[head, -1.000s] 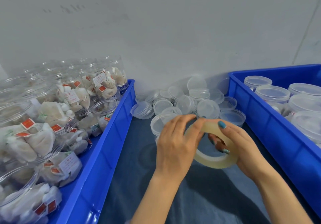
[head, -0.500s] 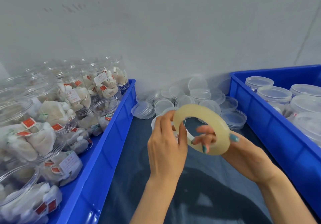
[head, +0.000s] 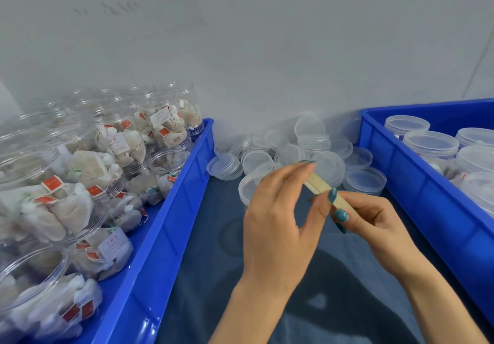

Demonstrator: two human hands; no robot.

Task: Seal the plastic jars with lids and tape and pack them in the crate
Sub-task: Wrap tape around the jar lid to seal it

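Tape roll (head: pixel 318 185), edge-on, half hidden, pinched by left hand (head: pixel 275 223) and right hand (head: pixel 374 220).

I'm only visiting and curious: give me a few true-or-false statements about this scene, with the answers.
1. The left hand and the right hand both hold the tape. True.
2. The jars in the left crate have lids on. False: they stand open.
3. Loose lids lie between the two crates. True.
4. The right crate is empty. False: it holds lidded jars.
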